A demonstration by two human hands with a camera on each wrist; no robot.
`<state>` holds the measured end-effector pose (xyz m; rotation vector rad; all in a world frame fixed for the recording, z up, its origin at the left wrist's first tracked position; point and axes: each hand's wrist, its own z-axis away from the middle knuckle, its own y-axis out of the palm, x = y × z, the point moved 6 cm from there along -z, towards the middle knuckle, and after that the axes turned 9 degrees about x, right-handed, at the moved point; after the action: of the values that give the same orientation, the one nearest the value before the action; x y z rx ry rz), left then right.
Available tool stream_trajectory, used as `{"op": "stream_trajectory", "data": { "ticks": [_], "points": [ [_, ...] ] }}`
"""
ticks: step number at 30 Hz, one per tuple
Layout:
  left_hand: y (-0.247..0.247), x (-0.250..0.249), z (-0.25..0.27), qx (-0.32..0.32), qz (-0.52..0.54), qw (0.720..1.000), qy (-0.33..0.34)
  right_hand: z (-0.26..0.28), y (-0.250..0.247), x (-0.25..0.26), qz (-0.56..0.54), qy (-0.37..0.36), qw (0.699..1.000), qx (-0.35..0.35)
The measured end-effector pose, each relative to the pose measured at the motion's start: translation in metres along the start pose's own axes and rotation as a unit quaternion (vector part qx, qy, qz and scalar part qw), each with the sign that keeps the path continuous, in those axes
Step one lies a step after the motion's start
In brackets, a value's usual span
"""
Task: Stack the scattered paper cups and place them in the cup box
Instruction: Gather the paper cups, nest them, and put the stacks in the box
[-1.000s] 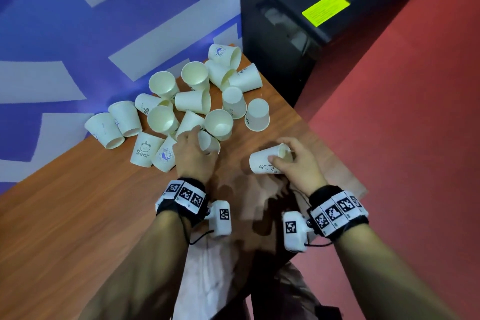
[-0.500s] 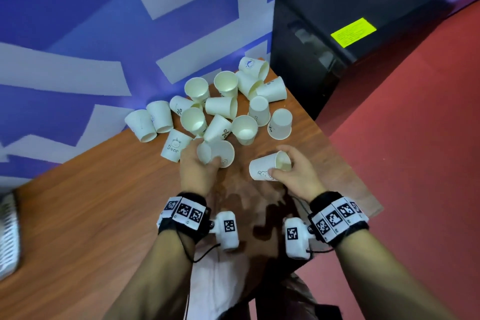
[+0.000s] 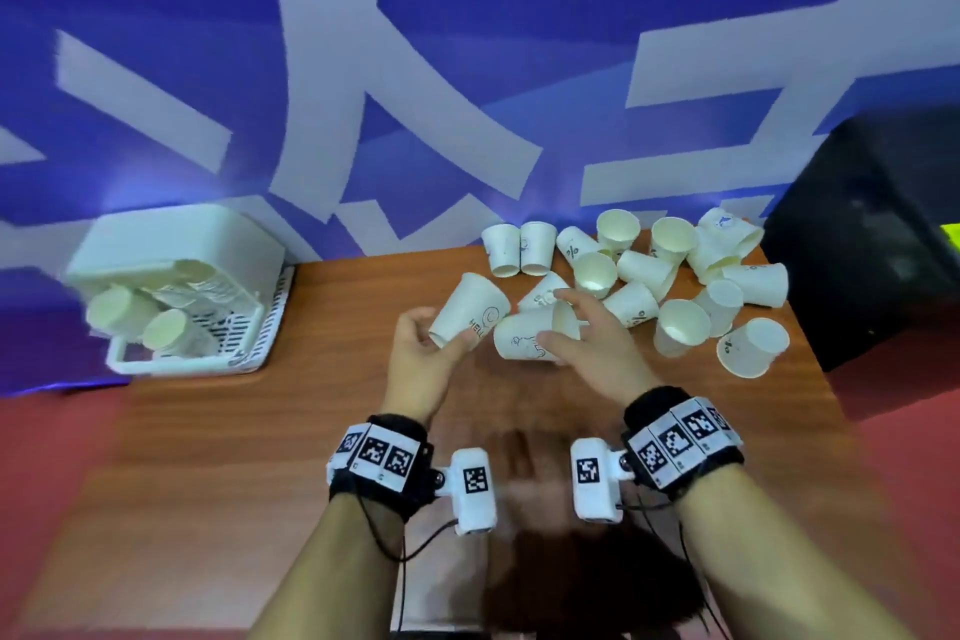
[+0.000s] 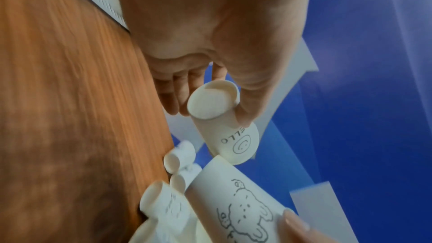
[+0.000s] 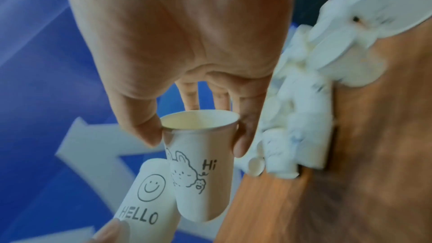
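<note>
L hand (image 3: 421, 369) is gripping the HELLO cup (image 3: 470, 309) near its closed bottom, thumb on one side & fingers on the other, w/ the cup tilting up-right at frame center. R hand (image 3: 592, 348) is pinching the rabbit cup (image 3: 524, 338) at its open rim, thumb opposite the fingers; that cup is lying roughly sideways, its bottom pointing left. The 2 cups are sitting just beside each other above the wooden table (image 3: 234, 457), sides nearly touching; can't tell if they're in contact. The loose cups (image 3: 680, 327) are lying scattered at upper right of the table, some upright, some tipped. The cup box (image 3: 176, 250), white w/ a slotted tray, is sitting at left edge of the table, w/ cups lying inside. A blue & white wall (image 3: 467, 68) is filling the top of the frame.
</note>
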<state>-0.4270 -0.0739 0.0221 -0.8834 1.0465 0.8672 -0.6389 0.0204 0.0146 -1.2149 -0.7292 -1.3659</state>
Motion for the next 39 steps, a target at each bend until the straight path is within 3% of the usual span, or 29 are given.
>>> {"op": "stream_trajectory", "data": {
  "ticks": [9,20,30,39],
  "points": [
    [-0.148,0.016,0.029,-0.07,-0.01,0.997,-0.035,-0.041,0.136,0.081,0.065,-0.09,0.988,0.112],
    [-0.297,0.04,0.017,-0.099,0.009,0.994,-0.036,-0.088,0.285,0.132,0.095,-0.095,0.974,0.183],
    [-0.41,0.056,-0.024,-0.13,0.012,0.991,-0.04,-0.137,0.389,0.164,0.142,-0.092,0.967,0.193],
    [-0.469,0.08,-0.057,-0.142,-0.014,0.989,-0.038,-0.165,0.425,0.169,0.149,-0.092,0.975,0.14]
  ]
}}
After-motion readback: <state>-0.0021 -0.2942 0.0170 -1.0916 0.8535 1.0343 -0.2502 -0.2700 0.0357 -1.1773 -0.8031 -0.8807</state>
